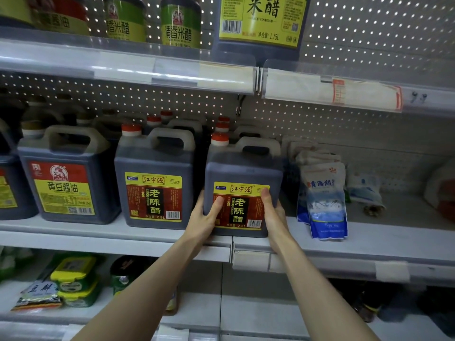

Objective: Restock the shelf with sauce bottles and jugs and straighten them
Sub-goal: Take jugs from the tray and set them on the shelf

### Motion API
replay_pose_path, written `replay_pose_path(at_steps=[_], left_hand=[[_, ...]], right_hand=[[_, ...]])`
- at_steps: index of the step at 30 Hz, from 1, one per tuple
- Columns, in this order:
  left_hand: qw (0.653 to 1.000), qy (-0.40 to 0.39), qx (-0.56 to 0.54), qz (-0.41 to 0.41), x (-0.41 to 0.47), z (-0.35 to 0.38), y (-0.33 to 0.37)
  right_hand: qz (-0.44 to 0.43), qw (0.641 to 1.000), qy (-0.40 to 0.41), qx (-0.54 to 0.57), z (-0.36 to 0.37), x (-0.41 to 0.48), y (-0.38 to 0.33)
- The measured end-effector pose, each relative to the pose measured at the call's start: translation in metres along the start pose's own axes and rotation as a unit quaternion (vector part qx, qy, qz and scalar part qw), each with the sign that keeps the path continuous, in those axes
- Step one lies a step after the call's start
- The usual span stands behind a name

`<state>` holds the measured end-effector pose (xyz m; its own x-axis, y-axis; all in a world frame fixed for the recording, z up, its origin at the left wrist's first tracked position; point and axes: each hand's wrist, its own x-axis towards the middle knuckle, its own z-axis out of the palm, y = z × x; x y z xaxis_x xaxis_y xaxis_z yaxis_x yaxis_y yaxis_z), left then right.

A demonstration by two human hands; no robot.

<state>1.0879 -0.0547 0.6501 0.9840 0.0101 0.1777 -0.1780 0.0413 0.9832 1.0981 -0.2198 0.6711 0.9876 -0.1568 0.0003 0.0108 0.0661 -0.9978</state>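
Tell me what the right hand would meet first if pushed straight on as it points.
The right hand grips the front vinegar jug; straight on, it would likely brush the salt bags beside it, though depth is unclear.

Your white middle shelf (98, 233), left to right: soy sauce jug (66, 178), left vinegar jug (155, 185), right vinegar jug (243, 173) at the front edge, blue-white salt bags (326, 205) just beside it. More jugs (183, 125) stand in rows behind.

I see square dark-brown plastic jug (242, 168): yellow-edged red-and-black label (240, 207), orange-red cap (219, 138). Soft plastic salt bags (325, 210): blue-and-white. Metal pegboard (344, 124): white, dotted.
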Motion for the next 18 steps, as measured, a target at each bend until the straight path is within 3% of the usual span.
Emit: replay_pose_path(at_steps=[18], left_hand=[[1.0, 0.0, -0.014, -0.01, 0.0067, 0.0, -0.0001]], right_hand=[[0.003, 1.0, 0.015, -0.02, 0.0004, 0.0086, 0.0022]])
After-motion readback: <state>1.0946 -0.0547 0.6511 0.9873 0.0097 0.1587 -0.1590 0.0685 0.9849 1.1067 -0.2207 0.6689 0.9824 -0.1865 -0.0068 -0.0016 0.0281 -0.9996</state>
